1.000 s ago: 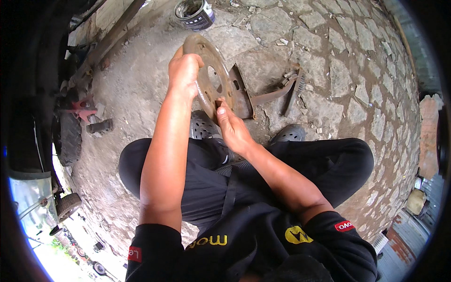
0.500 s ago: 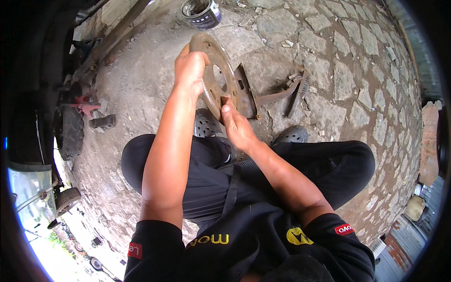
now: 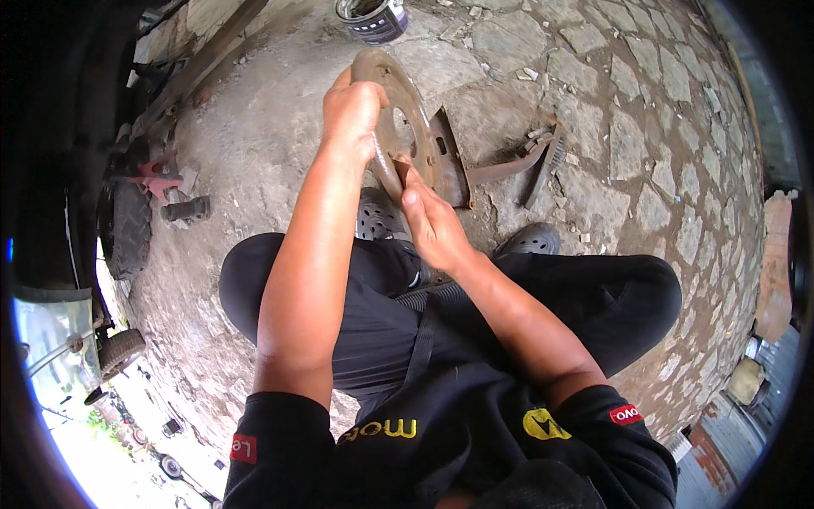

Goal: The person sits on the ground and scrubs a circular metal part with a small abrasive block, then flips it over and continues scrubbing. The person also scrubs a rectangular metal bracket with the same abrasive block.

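My left hand (image 3: 352, 117) is closed round the left rim of a brown, rusty-looking round metal disc (image 3: 408, 92) with a big central hole. It is held up on edge and tilted, above the ground in front of my feet. At its lower rim, my right hand (image 3: 439, 227) has its fingers close together. A thin brown flat piece (image 3: 402, 168) sticks out between that hand and the disc; its kind does not show. Most of the right fingertips are hidden behind the hand and the rim.
Beyond the disc lies a rusty metal plate (image 3: 450, 161) with slots. To its right are a curved metal strip (image 3: 513, 167) and a wire brush (image 3: 543, 170). A paint can (image 3: 373, 24) stands farther off. Leftward are a dark cylindrical part (image 3: 186, 209) and a red stand (image 3: 158, 176).
My right hand has slid slightly toward me along the disc's lower rim, its fingers straighter. The left hand keeps its hold, and the disc is tilted a little differently.
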